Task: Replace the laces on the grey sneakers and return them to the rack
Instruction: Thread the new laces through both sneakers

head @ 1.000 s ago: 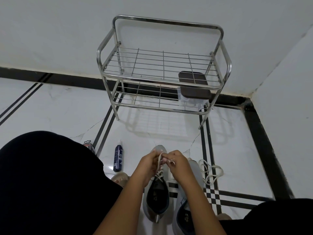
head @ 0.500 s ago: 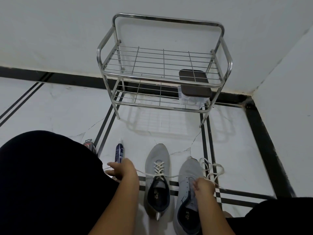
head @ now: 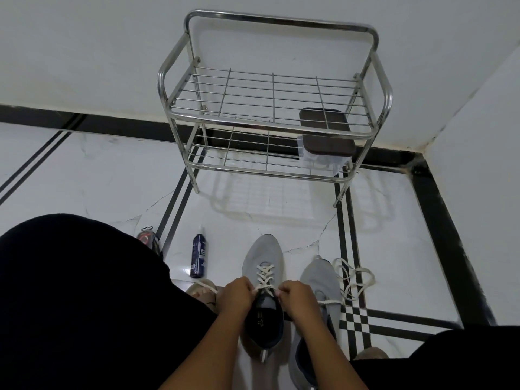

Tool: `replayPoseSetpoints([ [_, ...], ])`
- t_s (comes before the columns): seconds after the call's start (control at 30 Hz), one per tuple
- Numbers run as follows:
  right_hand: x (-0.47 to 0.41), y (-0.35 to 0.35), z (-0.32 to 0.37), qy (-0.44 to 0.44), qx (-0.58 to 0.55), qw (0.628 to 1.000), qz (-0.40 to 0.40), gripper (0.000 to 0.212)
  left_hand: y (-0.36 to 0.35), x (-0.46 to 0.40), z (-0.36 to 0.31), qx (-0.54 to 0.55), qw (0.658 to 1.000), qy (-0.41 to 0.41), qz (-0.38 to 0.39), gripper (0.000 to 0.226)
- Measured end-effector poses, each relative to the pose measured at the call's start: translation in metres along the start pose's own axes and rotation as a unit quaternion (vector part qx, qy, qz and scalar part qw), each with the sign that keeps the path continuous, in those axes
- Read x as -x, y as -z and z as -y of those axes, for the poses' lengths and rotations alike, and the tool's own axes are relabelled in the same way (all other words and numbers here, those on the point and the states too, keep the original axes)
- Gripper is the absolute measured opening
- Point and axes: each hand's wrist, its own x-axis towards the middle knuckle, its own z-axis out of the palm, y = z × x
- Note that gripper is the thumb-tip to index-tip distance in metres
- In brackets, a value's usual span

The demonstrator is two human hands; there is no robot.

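White lace (head: 264, 274) criss-crossed on left grey sneaker (head: 263, 277), in front of rack (head: 270, 119). Left hand (head: 235, 295), right hand (head: 295, 298) each pinch lace end at top eyelets. Step: lacing nearly finished. Next: knot needs even tension.

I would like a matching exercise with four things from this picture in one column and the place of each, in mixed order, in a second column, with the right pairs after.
Things:
1. spray bottle
2. brown lid
3. loose lace
4. laced sneaker

Places:
A. on the floor, right of the right sneaker
B. between the left hand and right hand
C. on the floor, left of the sneakers
D. on the rack, lower shelf, right end

Pairs: 1-C, 2-D, 3-A, 4-B
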Motion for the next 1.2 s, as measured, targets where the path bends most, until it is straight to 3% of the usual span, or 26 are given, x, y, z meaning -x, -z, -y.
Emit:
replayPoseSetpoints([
  [0.1, -0.002, 0.008, -0.007, -0.013, 0.016, 1.000, -0.021, 0.018, 0.005, -0.004, 0.009, 0.077, 0.994, 0.067, -0.025, 0.021],
  [0.2, -0.004, 0.003, -0.010, -0.031, 0.001, 0.999, 0.015, 0.018, 0.004, -0.005, 0.004, 0.057, 0.997, 0.059, 0.014, 0.021],
  [0.3, -0.008, -0.003, -0.006, -0.045, -0.224, 0.973, 0.026, 0.029, 0.004, -0.002, -0.008, 0.098, 0.994, 0.020, 0.032, 0.024],
  [0.33, -0.008, -0.003, -0.003, -0.061, -0.303, 0.951, 0.023, 0.030, 0.003, -0.002, -0.013, 0.172, 0.984, 0.031, 0.032, 0.021],
  [0.43, -0.013, -0.003, 0.006, -0.096, -0.465, 0.879, 0.046, 0.032, 0.007, 0.000, -0.025, 0.412, 0.901, 0.131, 0.044, 0.017],
  [0.57, -0.023, -0.015, 0.013, -0.134, -0.500, 0.854, 0.049, 0.038, -0.003, -0.012, -0.026, 0.615, 0.766, 0.171, 0.081, 0.020],
  [0.67, -0.027, -0.019, 0.019, -0.150, -0.522, 0.839, 0.031, 0.038, -0.013, -0.018, -0.023, 0.670, 0.719, 0.180, 0.047, 0.027],
  [0.77, -0.034, -0.020, 0.015, -0.182, -0.570, 0.801, 0.000, 0.039, -0.015, -0.029, -0.014, 0.729, 0.647, 0.224, 0.016, 0.036],
  [0.97, -0.046, -0.024, 0.007, -0.232, -0.591, 0.773, 0.002, 0.042, -0.018, -0.039, -0.003, 0.791, 0.571, 0.221, 0.008, 0.040],
  [1.07, -0.050, -0.023, 0.007, -0.243, -0.607, 0.756, -0.009, 0.041, -0.018, -0.043, -0.003, 0.798, 0.558, 0.226, 0.008, 0.041],
  [1.13, -0.049, -0.022, 0.012, -0.223, -0.611, 0.759, -0.011, 0.039, -0.019, -0.044, -0.007, 0.786, 0.576, 0.222, 0.013, 0.041],
  [1.2, -0.049, -0.020, 0.023, -0.204, -0.646, 0.736, 0.000, 0.035, -0.020, -0.046, -0.013, 0.767, 0.605, 0.212, 0.014, 0.037],
])
